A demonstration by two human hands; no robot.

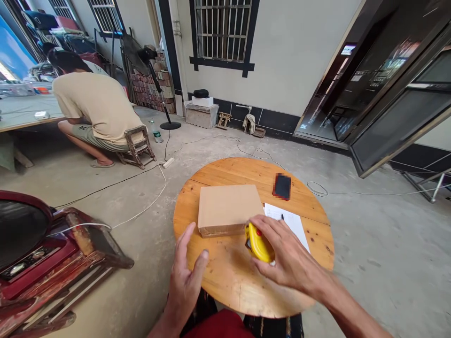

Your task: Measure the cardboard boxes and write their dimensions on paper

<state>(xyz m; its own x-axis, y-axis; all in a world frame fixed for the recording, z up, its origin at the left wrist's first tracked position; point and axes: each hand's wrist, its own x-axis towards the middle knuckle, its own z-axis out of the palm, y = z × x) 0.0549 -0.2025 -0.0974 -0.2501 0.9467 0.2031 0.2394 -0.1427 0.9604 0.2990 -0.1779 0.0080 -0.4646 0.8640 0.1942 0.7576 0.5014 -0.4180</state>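
Note:
My right hand [282, 249] is wrapped round a yellow tape measure [260, 245] with a red button, above the round wooden table [243, 286]. Just behind it lies a closed brown cardboard box [230, 206], its front edge covered in clear tape. My left hand [188, 270] is held near the table's left edge, in front of the box's left corner, with fingers and thumb apart and nothing in it. Partly behind my right hand is a white sheet of paper [292, 223] with a dark pen [282, 217] on it.
A blurred-out dark phone-like object [282, 187] lies at the table's far right. At the left stands a dark red appliance [31, 253] on a worn wooden chair [95, 239]. A person [95, 103] sits on a low stool beyond, near a standing fan [155, 80]. Cables [155, 202] cross the floor.

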